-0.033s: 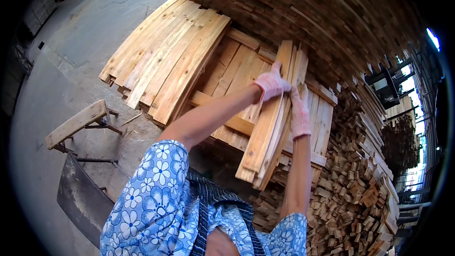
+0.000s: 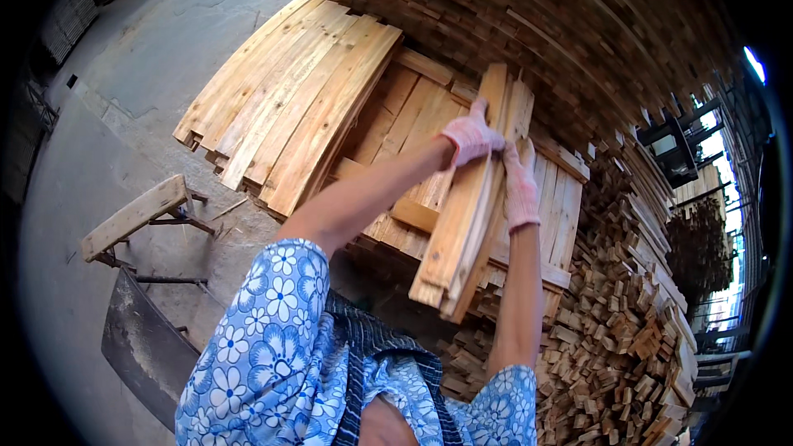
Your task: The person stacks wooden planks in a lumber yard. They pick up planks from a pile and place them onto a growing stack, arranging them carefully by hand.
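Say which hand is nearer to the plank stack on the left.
Left. The left hand lies across the boards, to the right of the plank stack and apart from it; the right hand is farther off, at the boards' right side.

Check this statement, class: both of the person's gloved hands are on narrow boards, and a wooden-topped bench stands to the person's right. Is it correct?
Not quite. The wooden-topped bench stands to the person's left, not right, as the head view shows. The left hand and right hand are indeed gloved and on narrow boards.
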A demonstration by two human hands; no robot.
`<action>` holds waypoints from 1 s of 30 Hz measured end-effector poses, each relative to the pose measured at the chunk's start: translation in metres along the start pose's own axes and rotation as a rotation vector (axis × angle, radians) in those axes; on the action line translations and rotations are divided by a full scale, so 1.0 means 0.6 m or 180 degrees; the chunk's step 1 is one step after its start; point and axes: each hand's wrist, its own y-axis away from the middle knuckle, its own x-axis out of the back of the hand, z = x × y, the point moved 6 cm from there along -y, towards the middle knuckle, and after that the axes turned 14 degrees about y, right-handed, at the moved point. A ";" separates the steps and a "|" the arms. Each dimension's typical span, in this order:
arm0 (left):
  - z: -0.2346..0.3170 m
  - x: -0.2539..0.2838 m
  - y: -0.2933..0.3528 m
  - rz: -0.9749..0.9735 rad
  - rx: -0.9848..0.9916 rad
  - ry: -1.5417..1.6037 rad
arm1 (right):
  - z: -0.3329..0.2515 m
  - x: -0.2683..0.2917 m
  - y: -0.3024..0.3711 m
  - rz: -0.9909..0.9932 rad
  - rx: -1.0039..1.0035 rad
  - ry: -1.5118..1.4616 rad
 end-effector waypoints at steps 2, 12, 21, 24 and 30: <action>0.004 0.069 -0.031 -0.0062 -0.0119 -0.0433 | 0.032 -0.017 -0.018 0.0743 0.0191 0.1022; -0.077 0.152 -0.055 0.0902 -0.0880 -0.4212 | 0.024 -0.007 -0.009 0.0198 -0.0409 0.1785; -0.042 0.261 -0.029 0.0819 -0.0757 -0.3675 | -0.003 -0.146 -0.037 0.0170 -0.0476 0.1700; -0.022 0.300 -0.019 0.0373 -0.0571 -0.2723 | -0.051 -0.181 -0.043 0.0073 -0.0758 0.2216; -0.025 0.564 0.018 0.1184 -0.1492 -0.2178 | -0.089 -0.205 -0.067 0.0018 -0.0870 0.3165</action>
